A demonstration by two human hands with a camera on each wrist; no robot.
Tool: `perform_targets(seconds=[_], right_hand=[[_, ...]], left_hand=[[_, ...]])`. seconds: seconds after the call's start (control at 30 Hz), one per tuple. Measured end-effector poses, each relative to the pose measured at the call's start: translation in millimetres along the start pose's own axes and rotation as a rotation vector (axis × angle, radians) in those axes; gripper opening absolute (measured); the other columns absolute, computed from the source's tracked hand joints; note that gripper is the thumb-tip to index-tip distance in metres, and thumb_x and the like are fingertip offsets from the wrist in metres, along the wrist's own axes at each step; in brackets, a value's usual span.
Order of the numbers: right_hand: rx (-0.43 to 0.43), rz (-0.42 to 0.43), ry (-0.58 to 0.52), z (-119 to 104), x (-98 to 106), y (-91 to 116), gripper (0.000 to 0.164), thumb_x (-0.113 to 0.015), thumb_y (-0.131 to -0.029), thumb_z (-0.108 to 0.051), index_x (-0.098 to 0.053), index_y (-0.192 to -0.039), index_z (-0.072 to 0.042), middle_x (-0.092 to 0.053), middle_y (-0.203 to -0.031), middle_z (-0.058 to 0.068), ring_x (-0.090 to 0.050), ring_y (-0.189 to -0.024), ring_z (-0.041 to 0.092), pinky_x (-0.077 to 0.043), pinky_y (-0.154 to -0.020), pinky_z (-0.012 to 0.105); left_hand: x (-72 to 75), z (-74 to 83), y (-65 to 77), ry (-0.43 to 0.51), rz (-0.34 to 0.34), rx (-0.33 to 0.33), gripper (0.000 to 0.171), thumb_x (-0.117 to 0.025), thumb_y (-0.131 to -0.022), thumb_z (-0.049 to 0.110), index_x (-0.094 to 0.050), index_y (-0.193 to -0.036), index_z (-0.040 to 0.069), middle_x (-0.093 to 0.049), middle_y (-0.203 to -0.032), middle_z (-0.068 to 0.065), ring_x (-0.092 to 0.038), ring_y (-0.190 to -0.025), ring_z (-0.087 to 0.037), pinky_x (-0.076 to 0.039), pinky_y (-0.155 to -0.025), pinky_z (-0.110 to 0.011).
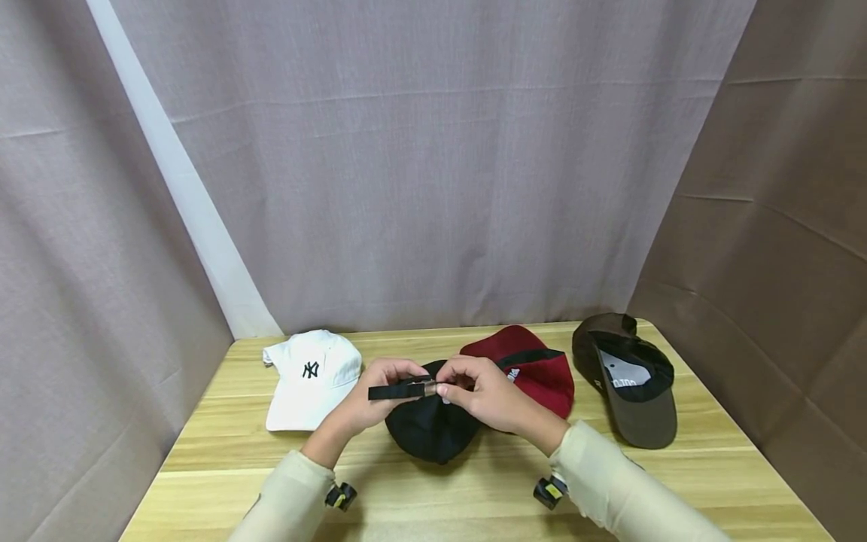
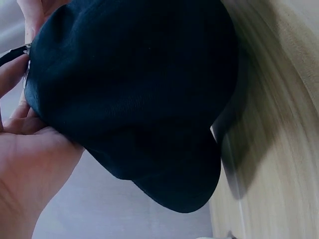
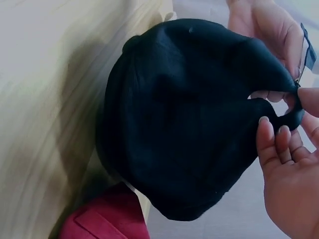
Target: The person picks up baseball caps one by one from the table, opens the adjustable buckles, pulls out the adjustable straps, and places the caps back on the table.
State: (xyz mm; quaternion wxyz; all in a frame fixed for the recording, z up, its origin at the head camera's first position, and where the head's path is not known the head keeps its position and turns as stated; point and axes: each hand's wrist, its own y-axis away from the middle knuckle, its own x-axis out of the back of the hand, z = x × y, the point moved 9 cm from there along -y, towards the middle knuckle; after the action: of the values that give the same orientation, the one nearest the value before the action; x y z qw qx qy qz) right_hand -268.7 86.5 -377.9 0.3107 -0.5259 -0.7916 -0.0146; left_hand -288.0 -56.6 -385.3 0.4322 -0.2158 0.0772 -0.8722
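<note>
A black cap (image 1: 433,433) is held up above the table between both hands, its back strap uppermost in the head view. My left hand (image 1: 371,393) grips the cap's left side near the strap (image 1: 395,391), whose loose end sticks out to the left. With thumb and fingers, my right hand (image 1: 491,395) pinches the strap by its metal buckle (image 1: 430,388). The left wrist view shows the dark crown (image 2: 139,74) and the brim (image 2: 184,174) beyond it. In the right wrist view, the opening above the strap shows between the two hands.
On the wooden table (image 1: 420,512), a white cap (image 1: 318,376) with a black emblem lies at left. A dark red cap (image 1: 552,376) sits just behind the right hand. A brown cap (image 1: 643,414), underside showing, lies at far right. Grey curtains (image 1: 433,188) stand behind the table.
</note>
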Motion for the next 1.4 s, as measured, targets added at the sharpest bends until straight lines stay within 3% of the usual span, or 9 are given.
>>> perform_targets(seconds=[0.1, 0.37, 0.67, 0.87, 1.03, 1.4], right_hand=[[-0.005, 0.005, -0.043, 1, 1, 1, 0.005, -0.073, -0.100, -0.011, -0.077, -0.099, -0.013, -0.067, -0.089, 0.006, -0.057, -0.077, 0.010, -0.051, -0.070, 0.024], [0.007, -0.027, -0.120, 1, -1, 3, 0.004, -0.072, -0.100, -0.007, -0.075, -0.102, -0.006, -0.071, -0.096, 0.012, -0.064, -0.083, 0.007, -0.057, -0.078, 0.023], [0.002, -0.067, -0.104, -2, -8, -1, 0.007, -0.070, -0.101, -0.008, -0.074, -0.105, -0.004, -0.071, -0.100, 0.013, -0.063, -0.086, 0.007, -0.055, -0.079, 0.022], [-0.030, -0.012, -0.051, -1, -1, 2, 0.005, -0.070, -0.100, -0.008, -0.073, -0.100, -0.004, -0.068, -0.093, 0.008, -0.058, -0.082, 0.009, -0.051, -0.075, 0.022], [-0.036, -0.005, -0.017, -2, 0, 2, 0.004, -0.069, -0.099, -0.007, -0.073, -0.099, -0.005, -0.066, -0.090, 0.006, -0.057, -0.079, 0.009, -0.049, -0.072, 0.022], [-0.021, -0.006, -0.014, -4, 0, 1, 0.011, -0.069, -0.097, -0.002, -0.068, -0.092, -0.011, -0.058, -0.082, 0.000, -0.051, -0.071, 0.007, -0.043, -0.065, 0.020]], left_hand=[[-2.1, 0.0, 0.0, 0.015, -0.005, 0.013, 0.019, -0.072, -0.096, 0.001, -0.072, -0.112, -0.009, -0.074, -0.095, -0.024, -0.064, -0.083, 0.000, -0.055, -0.080, -0.020], [-3.4, -6.6, 2.0, 0.053, -0.011, 0.034, 0.020, -0.072, -0.099, 0.013, -0.074, -0.111, -0.004, -0.074, -0.093, 0.011, -0.068, -0.085, -0.004, -0.056, -0.081, -0.023], [0.2, -15.1, 7.9, 0.078, 0.031, 0.125, 0.019, -0.075, -0.098, 0.012, -0.072, -0.110, -0.004, -0.074, -0.094, 0.012, -0.067, -0.085, -0.005, -0.056, -0.078, -0.023], [-7.7, -8.5, 2.0, 0.076, 0.010, 0.084, 0.023, -0.082, -0.092, 0.008, -0.071, -0.109, -0.002, -0.074, -0.092, 0.010, -0.069, -0.084, -0.005, -0.057, -0.079, -0.023], [-8.6, -6.9, -0.2, 0.056, 0.036, 0.085, 0.020, -0.082, -0.091, 0.008, -0.071, -0.107, 0.002, -0.073, -0.092, 0.008, -0.070, -0.083, -0.006, -0.057, -0.079, -0.024], [-11.4, 2.5, -1.0, -0.051, 0.039, -0.005, 0.017, -0.080, -0.096, 0.012, -0.071, -0.110, 0.009, -0.077, -0.098, -0.011, -0.068, -0.083, -0.005, -0.057, -0.077, -0.024]])
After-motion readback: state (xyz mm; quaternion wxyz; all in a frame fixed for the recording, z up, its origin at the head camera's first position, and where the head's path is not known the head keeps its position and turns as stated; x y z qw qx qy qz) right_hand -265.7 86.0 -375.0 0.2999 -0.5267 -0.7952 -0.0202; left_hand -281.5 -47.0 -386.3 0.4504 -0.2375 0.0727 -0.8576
